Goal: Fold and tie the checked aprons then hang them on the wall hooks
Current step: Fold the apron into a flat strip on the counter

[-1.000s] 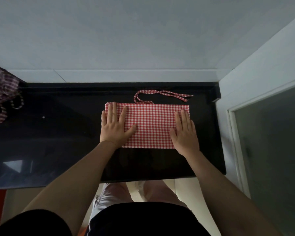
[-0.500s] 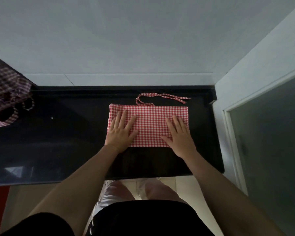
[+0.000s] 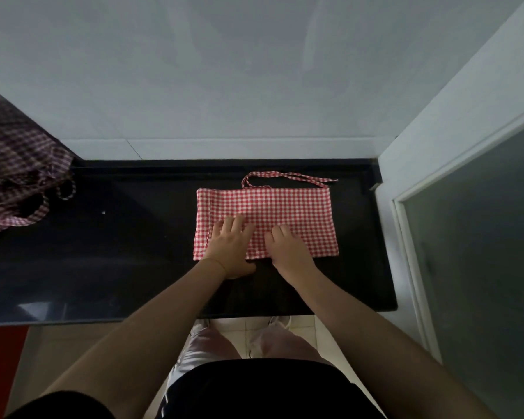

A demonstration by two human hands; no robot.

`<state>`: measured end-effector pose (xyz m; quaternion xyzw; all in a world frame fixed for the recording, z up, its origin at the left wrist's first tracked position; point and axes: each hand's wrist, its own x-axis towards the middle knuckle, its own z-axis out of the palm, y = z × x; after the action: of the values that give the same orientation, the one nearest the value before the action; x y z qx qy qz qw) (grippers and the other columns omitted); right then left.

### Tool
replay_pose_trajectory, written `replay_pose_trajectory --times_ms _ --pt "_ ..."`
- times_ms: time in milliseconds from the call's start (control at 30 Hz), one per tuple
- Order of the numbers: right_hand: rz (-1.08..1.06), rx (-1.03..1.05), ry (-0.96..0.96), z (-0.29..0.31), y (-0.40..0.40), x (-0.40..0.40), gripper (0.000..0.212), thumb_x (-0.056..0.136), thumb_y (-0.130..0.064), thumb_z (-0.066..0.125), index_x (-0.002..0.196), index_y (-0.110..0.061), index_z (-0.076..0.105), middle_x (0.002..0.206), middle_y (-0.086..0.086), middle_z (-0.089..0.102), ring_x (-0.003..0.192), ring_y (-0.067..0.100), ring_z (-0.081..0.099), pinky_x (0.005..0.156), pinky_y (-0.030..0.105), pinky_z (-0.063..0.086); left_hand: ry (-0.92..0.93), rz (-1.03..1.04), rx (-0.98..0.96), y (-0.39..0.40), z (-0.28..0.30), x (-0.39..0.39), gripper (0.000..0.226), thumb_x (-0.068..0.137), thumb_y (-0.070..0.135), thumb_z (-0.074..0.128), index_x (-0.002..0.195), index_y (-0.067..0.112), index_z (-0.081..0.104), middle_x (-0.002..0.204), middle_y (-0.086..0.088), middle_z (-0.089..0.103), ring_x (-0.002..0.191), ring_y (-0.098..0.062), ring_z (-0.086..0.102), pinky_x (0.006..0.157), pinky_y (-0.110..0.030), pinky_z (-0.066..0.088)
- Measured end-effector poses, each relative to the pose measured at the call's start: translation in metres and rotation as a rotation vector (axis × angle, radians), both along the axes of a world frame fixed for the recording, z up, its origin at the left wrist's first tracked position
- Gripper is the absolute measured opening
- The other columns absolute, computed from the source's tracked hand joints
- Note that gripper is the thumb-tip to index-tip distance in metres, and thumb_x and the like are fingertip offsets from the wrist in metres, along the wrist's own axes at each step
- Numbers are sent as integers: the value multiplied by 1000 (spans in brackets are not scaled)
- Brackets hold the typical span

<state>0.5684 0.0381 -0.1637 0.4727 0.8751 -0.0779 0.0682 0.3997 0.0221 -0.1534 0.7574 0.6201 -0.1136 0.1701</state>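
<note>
A red-and-white checked apron lies folded into a flat rectangle on the black counter. Its tie strap loops along the far edge. My left hand and my right hand sit close together on the near edge of the apron, left of its middle. The fingers of both are bent over the cloth, bunching it slightly. My left thumb lies at the hem on the counter. No wall hooks are in view.
A heap of darker checked aprons with loose straps sits at the counter's far left. A white wall rises behind the counter. A frosted glass door with a white frame closes off the right side. Tiled floor shows below the counter's front edge.
Both hands slid from the apron's two ends toward each other and back to its near edge. Their fingers went from flat and spread to bent on the cloth.
</note>
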Motion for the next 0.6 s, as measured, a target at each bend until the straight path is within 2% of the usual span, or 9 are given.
replay_pose_trajectory --times_ms 67,133,267,367,467,533,600 --pt "-12 4 15 1 3 -2 18 91 -16 65 109 -14 63 112 3 62 106 17 56 83 28 52 37 -10 -2 -2 -1 2 94 76 55 70 150 23 23 158 -9 17 146 -31 18 121 -54 17" --pt "-33 -47 69 6 12 -3 19 92 -13 61 111 -13 62 113 4 61 106 18 56 84 29 51 53 13 11 -4 -2 5 90 78 48 71 150 21 24 158 -11 18 146 -31 20 121 -53 16" --pt "-78 -150 165 19 31 3 18 93 -21 58 111 -16 59 110 1 59 102 16 55 82 29 49 59 52 109 -3 -3 16 59 90 26 60 143 17 37 149 -12 35 137 -28 35 119 -46 25" --pt "-4 -85 118 13 24 9 34 90 -25 64 121 -17 55 124 4 54 113 21 51 87 31 49 -28 103 137 5 3 16 44 96 21 54 139 15 47 145 -9 44 132 -25 43 117 -39 30" --pt "-155 -36 27 4 14 23 44 87 -25 67 126 -18 48 129 9 49 116 24 51 93 35 50 -89 97 101 9 7 4 47 100 18 46 146 16 42 153 -7 40 141 -24 37 122 -43 19" --pt "-270 20 39 3 16 41 35 89 -20 64 122 -16 51 125 9 54 111 21 54 92 33 50 -111 90 69 6 7 -5 54 100 13 45 152 18 33 158 -4 33 146 -23 29 122 -40 17" --pt "-291 41 72 7 22 60 25 92 -16 60 117 -16 55 118 5 58 105 17 56 88 28 49 -92 82 43 1 6 -12 61 99 11 49 155 20 25 162 -1 26 149 -24 23 121 -39 20"
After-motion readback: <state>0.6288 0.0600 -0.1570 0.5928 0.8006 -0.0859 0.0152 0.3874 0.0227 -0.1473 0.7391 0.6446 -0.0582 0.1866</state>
